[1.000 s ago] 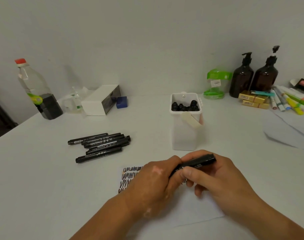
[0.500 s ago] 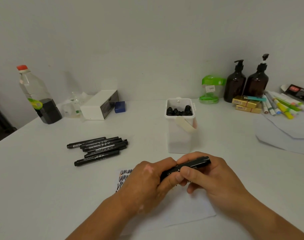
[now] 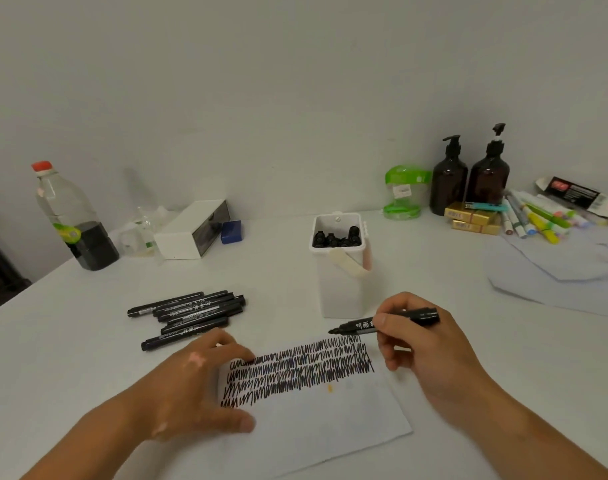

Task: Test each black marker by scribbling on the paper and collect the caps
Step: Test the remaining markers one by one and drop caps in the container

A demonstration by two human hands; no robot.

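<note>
A: What fills most of the view?

B: A white table (image 3: 70,358). Near the person lies a sheet of paper (image 3: 313,420), and rows of black scribbles (image 3: 302,370) cover its far half.

A: And the hands?

B: The left hand (image 3: 195,386) rests on the paper's left edge. Its fingers are spread and fairly straight, its thumb lies on the sheet, and nothing shows in its grasp. The right hand (image 3: 427,351) is at the paper's far right corner, with thumb and fingers pinched round a black marker (image 3: 363,323).

A: What stands behind them?

B: A white container (image 3: 340,292) stands upright on the table just beyond the right hand. To its left a bundle of black markers (image 3: 191,313) lies side by side, just past the left hand's fingertips and off the paper.

A: How does the held marker sit in the hand?

B: It is nearly level. Its bare tip sticks out to the left of the fingers, and its rear end pokes out to the right above the knuckles. The tip is at the paper's far edge, just beyond the top row of scribbles. I cannot tell whether it touches the sheet.

A: Anything smaller?

B: Black caps (image 3: 333,239) show inside the container's open top.
</note>
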